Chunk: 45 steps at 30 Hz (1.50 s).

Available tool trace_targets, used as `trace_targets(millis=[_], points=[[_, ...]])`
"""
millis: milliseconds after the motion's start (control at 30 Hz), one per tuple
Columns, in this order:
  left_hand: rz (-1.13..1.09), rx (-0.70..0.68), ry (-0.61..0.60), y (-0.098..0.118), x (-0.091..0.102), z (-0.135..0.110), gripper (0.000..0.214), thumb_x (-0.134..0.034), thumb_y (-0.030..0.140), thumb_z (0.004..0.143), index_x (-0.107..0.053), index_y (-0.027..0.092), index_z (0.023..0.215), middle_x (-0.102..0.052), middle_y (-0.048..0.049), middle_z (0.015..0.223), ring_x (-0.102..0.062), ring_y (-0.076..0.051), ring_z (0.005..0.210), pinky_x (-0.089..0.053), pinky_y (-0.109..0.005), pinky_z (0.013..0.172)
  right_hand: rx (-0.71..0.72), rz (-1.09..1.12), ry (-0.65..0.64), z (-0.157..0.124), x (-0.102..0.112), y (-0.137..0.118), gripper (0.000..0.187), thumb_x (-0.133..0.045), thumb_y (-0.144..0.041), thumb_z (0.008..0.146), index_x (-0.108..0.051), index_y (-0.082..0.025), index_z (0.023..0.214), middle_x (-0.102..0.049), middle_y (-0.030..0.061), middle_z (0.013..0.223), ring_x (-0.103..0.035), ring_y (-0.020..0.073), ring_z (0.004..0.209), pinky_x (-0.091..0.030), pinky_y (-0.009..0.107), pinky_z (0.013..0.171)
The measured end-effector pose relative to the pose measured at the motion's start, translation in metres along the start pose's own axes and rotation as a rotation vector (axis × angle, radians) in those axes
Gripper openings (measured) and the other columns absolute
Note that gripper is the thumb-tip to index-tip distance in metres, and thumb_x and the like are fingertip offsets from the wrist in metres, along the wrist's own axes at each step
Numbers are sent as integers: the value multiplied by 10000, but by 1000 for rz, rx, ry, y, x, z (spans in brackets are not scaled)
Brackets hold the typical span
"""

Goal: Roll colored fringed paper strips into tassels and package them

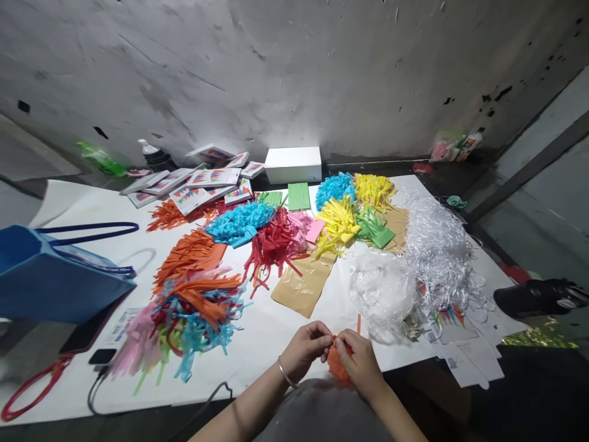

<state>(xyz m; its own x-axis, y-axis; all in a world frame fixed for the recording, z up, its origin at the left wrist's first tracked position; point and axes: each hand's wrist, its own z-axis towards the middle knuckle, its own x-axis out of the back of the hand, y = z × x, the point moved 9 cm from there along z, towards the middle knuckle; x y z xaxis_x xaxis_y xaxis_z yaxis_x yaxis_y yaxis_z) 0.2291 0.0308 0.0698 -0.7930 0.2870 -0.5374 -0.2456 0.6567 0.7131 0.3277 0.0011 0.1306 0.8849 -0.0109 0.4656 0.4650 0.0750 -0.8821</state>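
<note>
At the table's front edge, my left hand (307, 350) and my right hand (358, 362) meet with fingertips pinched close together. Between them is an orange fringed paper tassel (339, 367), its strips hanging below the fingers. My right hand is closed around its upper part, and my left fingertips pinch its top end. One orange strip sticks up behind my right hand. A brown paper sheet (304, 287) lies just beyond the hands. To the right of it sits a crumpled clear plastic bag (381, 285). What exactly the left fingertips grip is too small to make out.
Fringed paper bundles in orange (188, 258), blue (242, 222), red (276, 242) and yellow (338, 221) cover the middle. White string (437, 252) is heaped at right. Flat boxes (202, 184), a white box (293, 164), a blue bag (59, 276) and a black bottle (534, 299) surround them.
</note>
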Motion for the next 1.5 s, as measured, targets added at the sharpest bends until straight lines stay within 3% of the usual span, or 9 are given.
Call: trace_targets(millis=[167, 500, 700, 833, 933, 1133, 1333, 1500], points=[[-71, 44, 3, -3, 0, -2, 321, -845, 295, 594, -607, 118, 718, -637, -9, 579, -517, -73, 437, -361, -195, 461, 33, -2, 34, 0, 1, -7, 283, -375, -279, 952, -556, -204, 748, -581, 12, 711, -554, 146, 698, -412, 249, 637], [-9, 21, 40, -4, 2, -1, 362, -823, 387, 605, -583, 124, 667, -590, 10, 490, -492, -72, 394, -344, -192, 428, 240, -298, -18, 3, -4, -18, 277, -369, -200, 935, -578, -209, 754, -569, 20, 698, -529, 177, 685, -406, 308, 668], [138, -50, 32, 9, 0, -3, 350, -809, 402, 625, -601, 123, 668, -589, 7, 504, -516, -93, 425, -401, -210, 435, 49, -49, -100, 6, 1, -11, 271, -396, -248, 946, -575, -209, 745, -586, -14, 701, -555, 133, 670, -397, 238, 621], [172, -53, 7, 12, -3, -4, 355, -798, 420, 635, -604, 128, 691, -601, 4, 535, -528, -101, 440, -437, -224, 441, 91, -81, -126, 6, 1, -17, 265, -416, -253, 930, -576, -210, 723, -585, -10, 699, -548, 142, 679, -393, 247, 631], [166, -59, -11, 14, -5, -4, 350, -792, 417, 646, -604, 126, 689, -608, 0, 552, -527, -97, 438, -440, -223, 438, 108, -100, -106, 6, 1, -18, 270, -415, -268, 931, -576, -211, 721, -591, 0, 709, -541, 158, 702, -399, 265, 654], [143, -20, -8, 15, -5, -4, 332, -808, 383, 632, -634, 116, 724, -622, -12, 566, -541, -102, 450, -437, -219, 440, -61, 176, -42, 2, -3, -1, 317, -394, -341, 955, -582, -194, 747, -606, 0, 707, -561, 136, 659, -402, 233, 619], [165, -40, 30, 15, -1, -5, 329, -800, 389, 640, -631, 119, 722, -608, 0, 555, -527, -98, 439, -446, -230, 449, -45, 49, -43, 2, -2, -1, 293, -381, -327, 964, -573, -203, 781, -613, 18, 759, -567, 163, 749, -404, 257, 694], [180, -37, 33, 14, 1, -5, 330, -806, 382, 630, -635, 110, 707, -612, -11, 583, -532, -102, 467, -465, -240, 467, -39, 42, -69, 4, -6, -3, 304, -373, -301, 973, -553, -210, 746, -592, -10, 693, -560, 143, 673, -399, 235, 631]])
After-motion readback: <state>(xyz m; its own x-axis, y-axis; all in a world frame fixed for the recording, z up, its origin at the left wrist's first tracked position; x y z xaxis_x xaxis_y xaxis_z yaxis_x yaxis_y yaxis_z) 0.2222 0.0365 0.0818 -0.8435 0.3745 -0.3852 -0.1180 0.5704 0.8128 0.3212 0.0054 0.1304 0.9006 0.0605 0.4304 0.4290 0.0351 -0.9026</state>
